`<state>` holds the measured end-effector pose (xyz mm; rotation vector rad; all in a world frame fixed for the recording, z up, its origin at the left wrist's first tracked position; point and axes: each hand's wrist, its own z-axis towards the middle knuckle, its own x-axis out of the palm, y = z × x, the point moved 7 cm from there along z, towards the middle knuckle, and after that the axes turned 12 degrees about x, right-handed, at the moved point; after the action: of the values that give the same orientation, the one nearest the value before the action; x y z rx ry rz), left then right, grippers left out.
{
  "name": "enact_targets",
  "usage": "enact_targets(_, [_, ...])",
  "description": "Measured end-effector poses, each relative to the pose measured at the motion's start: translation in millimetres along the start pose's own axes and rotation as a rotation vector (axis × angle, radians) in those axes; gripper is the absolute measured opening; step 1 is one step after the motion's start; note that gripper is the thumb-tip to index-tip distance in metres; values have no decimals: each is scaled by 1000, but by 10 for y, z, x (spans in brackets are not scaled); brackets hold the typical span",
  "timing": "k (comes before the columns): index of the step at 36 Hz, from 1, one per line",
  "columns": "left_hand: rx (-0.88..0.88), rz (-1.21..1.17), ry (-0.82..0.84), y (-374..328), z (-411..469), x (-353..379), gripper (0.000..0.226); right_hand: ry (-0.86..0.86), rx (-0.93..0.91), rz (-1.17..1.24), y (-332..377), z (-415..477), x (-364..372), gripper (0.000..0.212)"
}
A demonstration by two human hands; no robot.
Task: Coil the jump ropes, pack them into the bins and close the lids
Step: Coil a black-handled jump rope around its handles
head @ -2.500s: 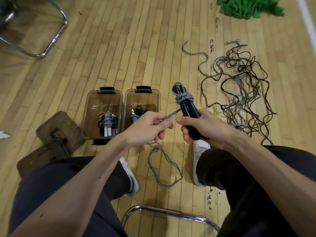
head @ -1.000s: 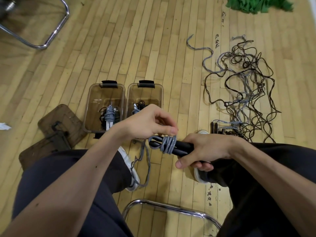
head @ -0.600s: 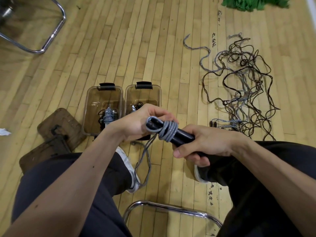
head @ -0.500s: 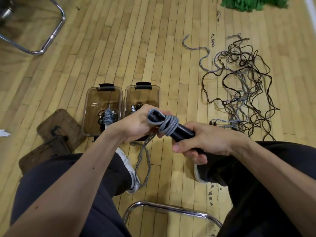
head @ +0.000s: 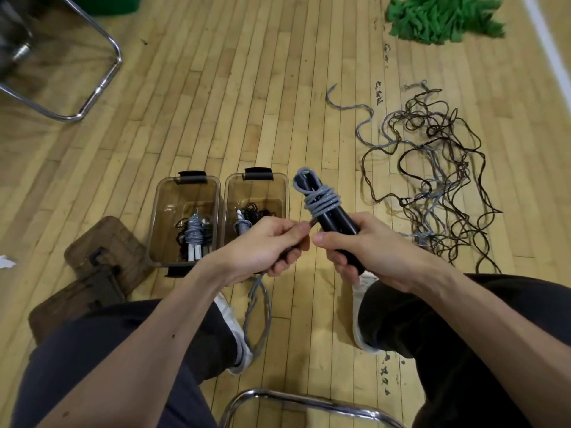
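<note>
"Jump rope, who has it, from where you stand?"

"The person on the chair, with both hands. They hold it over the floor in front of the knees, just right of the two bins. The right hand is wrapped round the pair of black handles, which are held together and tilted up and away. Grey cord goes round their upper part in several turns."

"And the left hand?"

"Thumb and forefinger pinch the cord right where it comes off the wraps, with the other fingers curled under. The slack drops out of that fist in a long loop beside a white shoe."

"What about the bins?"

"They sit side by side on the wooden floor, touching or nearly so, both with lids off. The left bin holds a bundle with grey wraps and white handles. The right bin holds another grey-wrapped bundle with some dark cord behind it. The brown lids lie on the floor just left of them."

"Anything else lying about?"

"A tangle of ropes, dark and grey, sprawls on the boards to the right, well apart from the bins. Beyond it lies a heap of green cloth, and a chrome chair frame stands at the far left."
</note>
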<state>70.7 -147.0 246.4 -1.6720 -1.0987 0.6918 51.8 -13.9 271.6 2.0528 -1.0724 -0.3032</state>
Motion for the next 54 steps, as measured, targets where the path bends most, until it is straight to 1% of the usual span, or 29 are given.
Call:
enact_targets(4, [-7,183,-54,47,13,-43,34,-152,25,77,-10,31,-191,16])
enact_targets(6, [16,252,-85,56,16,-69,35,-206,40,73,-31,41,-249,16])
enact_targets(10, [76,433,-136,29,27,-115,35,-274,103,48,-125,76,-308,15])
enact_targets(13, [158,590,-175,-39,22,-118,29,-309,142,44,-178,98,-359,17])
enact_targets(16, [235,701,-194,-113,-8,-116,23,-322,168,40,-214,109,-379,18])
enact_targets(18, [288,760,-192,-164,-28,-103,24,-324,177,36,-227,115,-384,18])
enact_targets(21, [370,960,-177,-245,-49,-54,28,-322,186,7,-247,129,-374,18])
enact_targets(23, [455,1086,-173,-300,-70,-16,34,-313,189,-24,-269,144,-351,18])
enact_targets(25, [566,1202,-171,-362,-104,26,44,-290,199,-56,-292,155,-313,19])
enact_targets(26, [627,1255,-179,-395,-126,48,45,-271,209,-77,-302,158,-289,20])
enact_targets(29, [760,1344,-202,-510,-196,100,40,-194,255,-156,-331,160,-217,21])
enact_targets(33, [847,1399,-217,-585,-227,110,34,-74,343,-244,-406,157,-118,25])
enact_targets(36, [854,1360,-175,-575,-228,114,35,9,403,-313,-458,137,-33,27])
enact_targets(41, [816,1283,-133,-534,-206,99,37,107,476,-435,-546,100,79,28])
enact_targets(46, [767,1177,-103,-477,-180,101,40,176,489,-537,-549,41,147,32])
enact_targets(49, [729,1165,-61,-412,-154,123,42,214,499,-587,-560,11,179,32])
enact_targets(54, [606,1097,37,-296,-100,192,46,282,506,-635,-610,-23,234,29])
